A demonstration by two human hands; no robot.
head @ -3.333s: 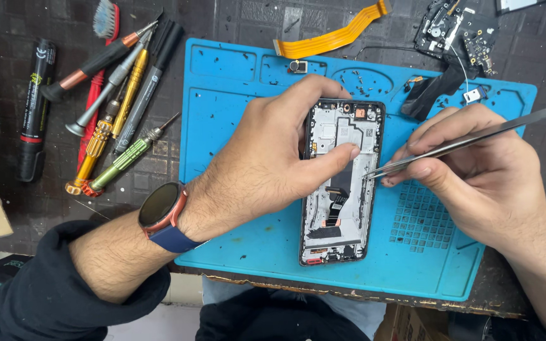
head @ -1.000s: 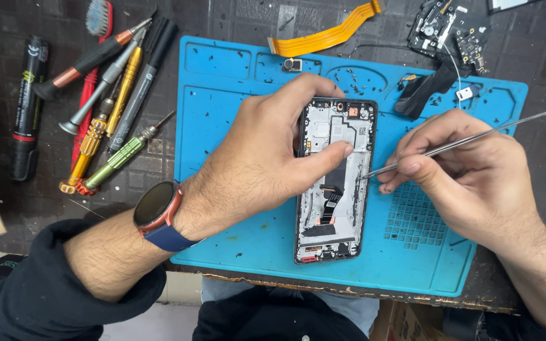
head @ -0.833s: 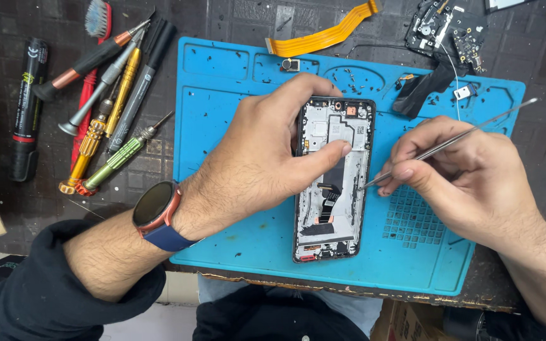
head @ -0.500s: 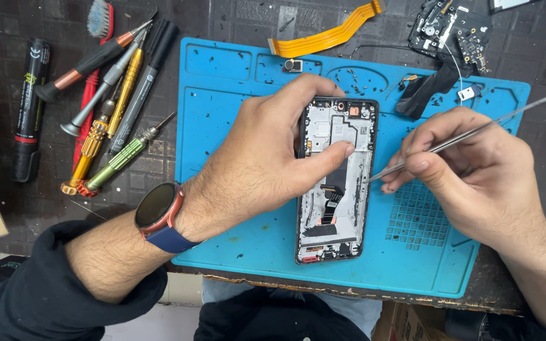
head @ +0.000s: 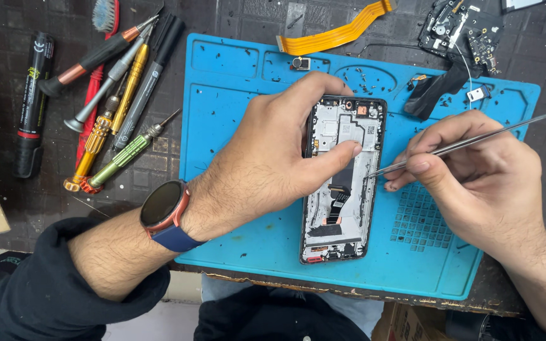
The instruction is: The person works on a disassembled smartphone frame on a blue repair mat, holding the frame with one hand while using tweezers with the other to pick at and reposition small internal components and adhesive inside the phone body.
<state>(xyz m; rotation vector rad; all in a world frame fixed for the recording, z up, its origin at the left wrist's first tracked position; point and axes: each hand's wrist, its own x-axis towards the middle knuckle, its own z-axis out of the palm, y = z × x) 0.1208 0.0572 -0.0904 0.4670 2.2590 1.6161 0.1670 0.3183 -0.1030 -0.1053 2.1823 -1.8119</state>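
Now L hand (head: pixel 266 164) flat, grip pinning opened phone (head: pixel 342 183); R hand (head: pixel 475 183) grip pinched shut w/ tweezers (head: pixel 475 139), tip at frame edge

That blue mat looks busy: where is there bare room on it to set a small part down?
The blue rubber work mat is bare in its upper-left trays, between the screwdrivers and the left hand, and along its lower edge below the opened phone. It is crowded around the right hand with the metal tweezers, and at the top right by the black parts.

Black sleeve (head: pixel 26 284) pushed up; round dark watch (head: pixel 162 205), blue strap.
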